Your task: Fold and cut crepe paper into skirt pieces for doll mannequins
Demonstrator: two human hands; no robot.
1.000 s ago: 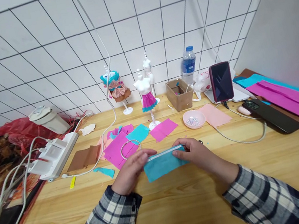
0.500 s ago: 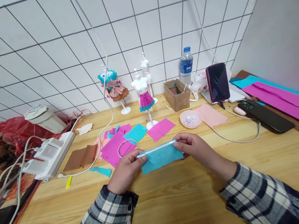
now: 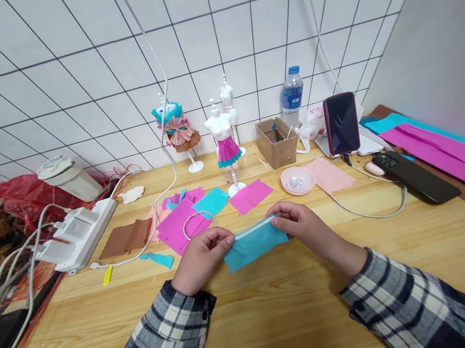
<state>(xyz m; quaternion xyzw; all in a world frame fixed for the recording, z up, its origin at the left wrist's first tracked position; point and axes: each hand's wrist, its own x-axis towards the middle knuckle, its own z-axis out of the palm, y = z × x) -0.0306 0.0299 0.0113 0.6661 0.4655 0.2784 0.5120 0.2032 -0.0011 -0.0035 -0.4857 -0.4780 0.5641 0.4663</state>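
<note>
Between my hands a strip of blue crepe paper (image 3: 256, 246) with a white band along its top edge hangs above the table. My left hand (image 3: 200, 259) pinches its left top corner between thumb and fingers. At the other end, my right hand (image 3: 298, 223) pinches the top right corner. Beyond the strip, a small white dress form (image 3: 220, 125) stands in a magenta skirt (image 3: 228, 149) with a blue hem. Magenta paper pieces (image 3: 251, 196), a blue paper piece (image 3: 211, 202) and a pink dish (image 3: 298, 180) of small shiny beads lie just past my hands.
Brown paper (image 3: 124, 238) and a white power strip (image 3: 85, 236) lie left, with a cable crossing the table. Toward the wall stand a dressed form (image 3: 174, 125), a cardboard box (image 3: 277, 143), a water bottle (image 3: 292, 91) and a phone (image 3: 341, 125). A black phone (image 3: 415, 177) lies right.
The left grip has shifted inward along the white band, and the strip now slopes slightly, its left end lower. My right hand keeps its pinch. The whole view has shifted slightly.
</note>
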